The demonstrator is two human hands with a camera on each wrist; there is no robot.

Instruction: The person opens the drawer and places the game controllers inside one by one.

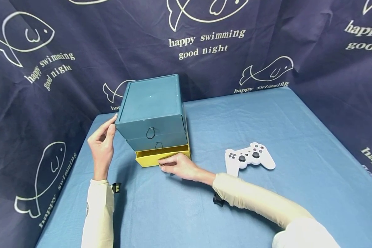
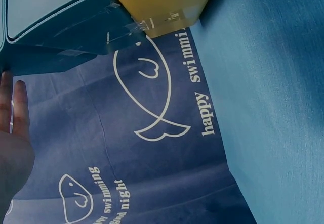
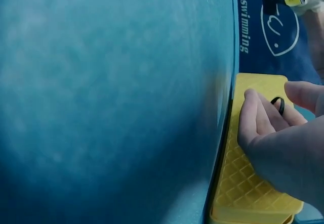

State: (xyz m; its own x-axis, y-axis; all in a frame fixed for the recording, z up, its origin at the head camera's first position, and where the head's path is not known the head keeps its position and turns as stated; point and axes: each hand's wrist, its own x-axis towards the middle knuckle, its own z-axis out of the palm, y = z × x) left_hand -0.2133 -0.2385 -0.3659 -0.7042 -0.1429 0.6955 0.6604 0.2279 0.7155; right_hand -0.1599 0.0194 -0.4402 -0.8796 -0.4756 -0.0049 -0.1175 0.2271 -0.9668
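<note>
A small drawer cabinet [image 1: 153, 100] has two teal drawers with black loop pulls above a yellow drawer [image 1: 147, 160], which is pulled partly out. At the cabinet's top left front corner, my left hand [image 1: 102, 146] rests its fingertips on the side. Its fingers [image 2: 20, 107] look straight in the left wrist view. My right hand [image 1: 181, 167] is at the yellow drawer's front, fingers against it. The right wrist view has the black loop pull [image 3: 279, 105] beside these fingers, with the thumb apart from them. What lies inside the drawer cannot be made out.
A white game controller [image 1: 249, 156] lies on the blue table cloth [image 1: 179, 213], right of the cabinet. Dark blue curtains [image 1: 204, 79] printed with fish and lettering hang behind the table and at both sides.
</note>
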